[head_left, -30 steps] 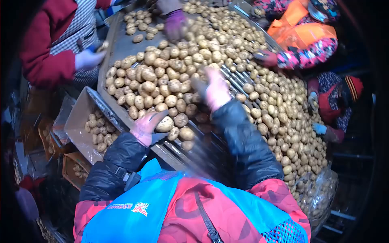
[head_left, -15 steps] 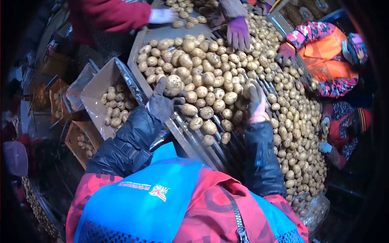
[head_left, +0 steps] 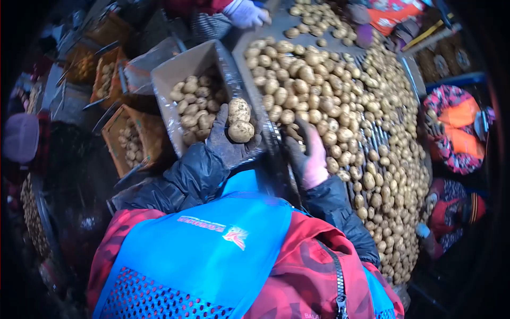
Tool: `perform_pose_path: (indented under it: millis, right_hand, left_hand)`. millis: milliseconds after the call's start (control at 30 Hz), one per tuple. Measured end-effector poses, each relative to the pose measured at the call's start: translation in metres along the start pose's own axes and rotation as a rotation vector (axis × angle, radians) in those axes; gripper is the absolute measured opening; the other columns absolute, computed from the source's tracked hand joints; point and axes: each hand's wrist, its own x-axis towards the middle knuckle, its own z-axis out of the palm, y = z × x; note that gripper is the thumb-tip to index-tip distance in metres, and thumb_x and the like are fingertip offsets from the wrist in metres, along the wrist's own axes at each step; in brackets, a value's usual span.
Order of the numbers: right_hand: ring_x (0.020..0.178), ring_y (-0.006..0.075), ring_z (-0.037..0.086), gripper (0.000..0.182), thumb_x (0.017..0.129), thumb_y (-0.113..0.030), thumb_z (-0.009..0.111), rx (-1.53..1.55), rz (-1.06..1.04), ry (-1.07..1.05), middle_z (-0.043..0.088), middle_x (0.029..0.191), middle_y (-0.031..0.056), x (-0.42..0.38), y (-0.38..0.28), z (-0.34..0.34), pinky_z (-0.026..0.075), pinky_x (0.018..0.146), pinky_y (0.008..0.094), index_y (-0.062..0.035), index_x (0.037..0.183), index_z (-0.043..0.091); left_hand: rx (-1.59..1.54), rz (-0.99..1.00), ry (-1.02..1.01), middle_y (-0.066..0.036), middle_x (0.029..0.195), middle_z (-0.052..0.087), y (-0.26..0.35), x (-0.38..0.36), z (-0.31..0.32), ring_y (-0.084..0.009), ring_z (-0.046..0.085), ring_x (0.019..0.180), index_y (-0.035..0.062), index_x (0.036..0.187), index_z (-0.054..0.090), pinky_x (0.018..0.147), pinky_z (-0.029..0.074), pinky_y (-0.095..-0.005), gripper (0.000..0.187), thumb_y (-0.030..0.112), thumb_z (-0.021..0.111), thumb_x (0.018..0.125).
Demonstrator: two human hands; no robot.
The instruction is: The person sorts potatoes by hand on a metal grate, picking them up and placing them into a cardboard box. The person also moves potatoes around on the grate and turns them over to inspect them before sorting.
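Observation:
My left hand (head_left: 226, 139), in a dark glove, cups two large, dirt-specked potatoes (head_left: 240, 131) over the near edge of a plastic-lined box (head_left: 162, 87). Several potatoes lie inside that box. At the near left edge of the sorting table (head_left: 247, 38) is my right hand (head_left: 311, 159), in a pink and dark glove. Its thumb and fingers are apart, beside small potatoes at the edge of the heap (head_left: 324, 101). Its fingertips partly cover those potatoes, and I see none firmly gripped.
Potatoes cover the rollers to the right. Orange-sided crates (head_left: 139, 127) with potatoes stand at left. A co-worker's pale gloved hand (head_left: 248, 13) is at the top. Another person in an orange vest (head_left: 461, 130) is at the far right, with a further co-worker (head_left: 451, 212) below.
My left hand has moved from the heap to the box, carrying potatoes. My right hand has drawn back toward the table's left edge. The view has shifted left.

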Motion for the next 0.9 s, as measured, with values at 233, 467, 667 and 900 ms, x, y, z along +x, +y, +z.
perform_pose_path:
  millis: [233, 467, 667, 900]
  right_hand:
    - [0.122, 0.0430, 0.054, 0.054, 0.084, -0.016, 0.072, -0.543, -0.211, -0.115, 0.059, 0.130, 0.0234, -0.050, 0.058, -0.004, 0.040, 0.110, 0.0512, -0.0023, 0.135, 0.059]
    - [0.124, 0.0430, 0.052, 0.051, 0.083, -0.017, 0.069, -0.580, -0.226, -0.149, 0.058, 0.129, 0.0220, -0.052, 0.055, -0.002, 0.040, 0.108, 0.0527, -0.0044, 0.132, 0.060]
    - [0.124, 0.0425, 0.052, 0.054, 0.080, -0.013, 0.073, -0.599, -0.185, -0.124, 0.058, 0.129, 0.0211, -0.057, 0.054, 0.001, 0.041, 0.107, 0.0517, -0.0061, 0.133, 0.061]
    - [0.124, 0.0425, 0.053, 0.049, 0.084, -0.022, 0.073, -0.605, -0.053, -0.017, 0.059, 0.130, 0.0213, -0.083, 0.046, -0.006, 0.043, 0.106, 0.0508, -0.0049, 0.128, 0.063]
  left_hand:
    - [0.184, 0.429, 0.191, -0.011, 0.130, 0.062, 0.037, -0.089, -0.031, -0.0314, 0.061, 0.118, 0.0126, 0.139, 0.054, 0.094, 0.056, -0.0530, 0.062, 0.054, 0.067, 0.093]
    - [0.427, 0.966, 0.123, -0.010, 0.118, 0.062, 0.194, -0.152, 0.007, -0.0253, 0.060, 0.115, 0.0091, 0.128, 0.055, 0.098, 0.055, -0.0422, 0.043, 0.039, 0.062, 0.097]
    - [0.294, 1.391, 0.397, -0.016, 0.148, 0.043, 0.315, -0.172, 0.075, -0.0334, 0.050, 0.130, 0.0131, 0.146, 0.045, 0.109, 0.045, -0.0514, 0.074, 0.061, 0.062, 0.092]
    - [1.006, 0.903, 0.663, -0.019, 0.142, 0.054, 0.175, -0.062, 0.036, -0.0337, 0.061, 0.114, 0.0078, 0.151, 0.038, 0.099, 0.049, -0.0466, 0.067, 0.051, 0.052, 0.102]
